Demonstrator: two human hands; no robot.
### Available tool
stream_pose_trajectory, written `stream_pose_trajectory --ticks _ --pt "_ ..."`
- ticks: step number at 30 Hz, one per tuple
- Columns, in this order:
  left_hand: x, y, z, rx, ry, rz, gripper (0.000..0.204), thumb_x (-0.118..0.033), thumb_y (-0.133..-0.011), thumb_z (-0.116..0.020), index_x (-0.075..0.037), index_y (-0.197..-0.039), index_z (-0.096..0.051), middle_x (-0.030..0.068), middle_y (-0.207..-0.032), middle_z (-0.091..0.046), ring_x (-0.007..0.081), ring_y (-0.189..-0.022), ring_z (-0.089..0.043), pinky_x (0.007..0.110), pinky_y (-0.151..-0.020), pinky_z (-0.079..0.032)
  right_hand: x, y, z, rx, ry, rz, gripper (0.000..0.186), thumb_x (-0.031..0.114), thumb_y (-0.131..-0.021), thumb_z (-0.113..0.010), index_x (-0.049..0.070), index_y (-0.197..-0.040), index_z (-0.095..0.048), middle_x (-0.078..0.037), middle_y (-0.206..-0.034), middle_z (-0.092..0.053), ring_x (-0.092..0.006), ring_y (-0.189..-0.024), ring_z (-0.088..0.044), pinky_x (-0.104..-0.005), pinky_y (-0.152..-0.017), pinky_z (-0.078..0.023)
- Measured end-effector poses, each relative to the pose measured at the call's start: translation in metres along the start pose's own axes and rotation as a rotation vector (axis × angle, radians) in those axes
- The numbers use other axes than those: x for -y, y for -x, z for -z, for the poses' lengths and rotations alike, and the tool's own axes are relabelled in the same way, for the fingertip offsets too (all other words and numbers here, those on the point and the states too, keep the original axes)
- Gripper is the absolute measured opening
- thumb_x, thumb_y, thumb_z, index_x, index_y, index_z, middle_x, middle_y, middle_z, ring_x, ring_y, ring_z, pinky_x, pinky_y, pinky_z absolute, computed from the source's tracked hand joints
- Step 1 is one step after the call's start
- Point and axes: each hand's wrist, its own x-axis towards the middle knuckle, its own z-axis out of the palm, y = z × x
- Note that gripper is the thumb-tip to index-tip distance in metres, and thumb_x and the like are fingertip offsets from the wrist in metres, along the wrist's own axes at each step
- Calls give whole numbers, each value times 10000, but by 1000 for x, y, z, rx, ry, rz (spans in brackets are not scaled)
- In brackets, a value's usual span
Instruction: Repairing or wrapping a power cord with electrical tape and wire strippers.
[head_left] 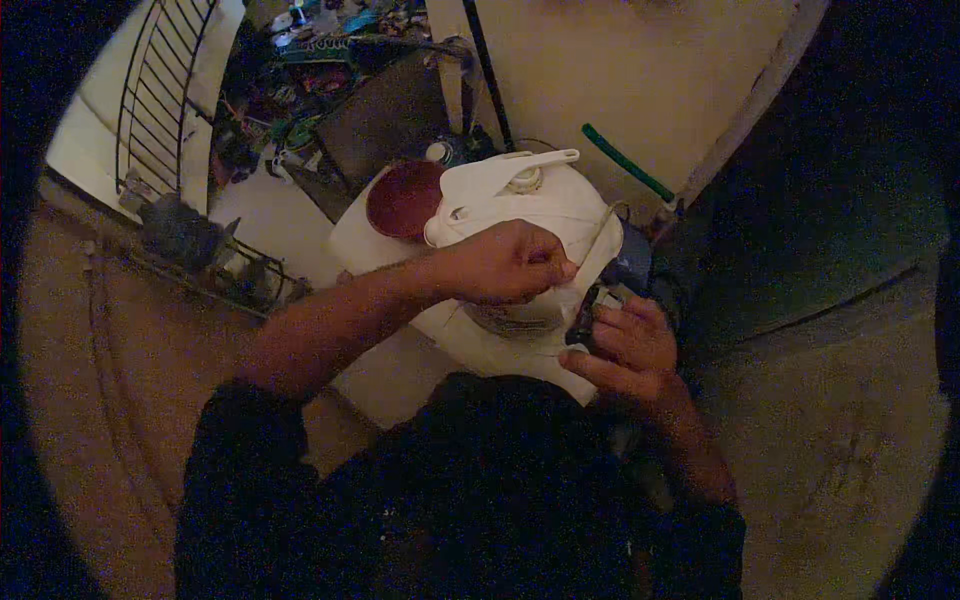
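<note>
A small dark object (580,328) was partly covered by the bent fingers of the right hand (637,350), beside one rounded white plastic container (572,205); whether it was gripped could not be told. The left hand (510,268) was held closed above the container, anything pinched being indiscernible. One round, dark-red bowl (402,200) and one slender green tube (627,163) were seen before a pale wall (620,70).

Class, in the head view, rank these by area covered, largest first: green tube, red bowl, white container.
1. White container, partly hidden by a hand
2. Red bowl
3. Green tube, long but thin
</note>
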Motion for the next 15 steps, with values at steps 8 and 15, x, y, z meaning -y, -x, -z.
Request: stream_pose_trajectory --ticks 8,15 --pt "-2 1 -11 0 -17 36 309 -329 -892 -485 -56 -755 -536 -39 -570 -472 49 -501 -417 233 -443 -356 12 4 0 -29 76 -23 339 124 -587 -647 191 -919 -650 13 -710 -512 -196 -823 -581 -357 -743 -407" --pt "-8 9 -7 -41 11 66 334 -311 -893 -474 -46 -692 -510 -35 -554 -455 67 -483 -397 247 -434 -345 21 13 11 30 392 -110 293 161 -736 -655 246 -1014 -622 15 -1055 -573 -235 -1104 -468 -426 -903 -349"
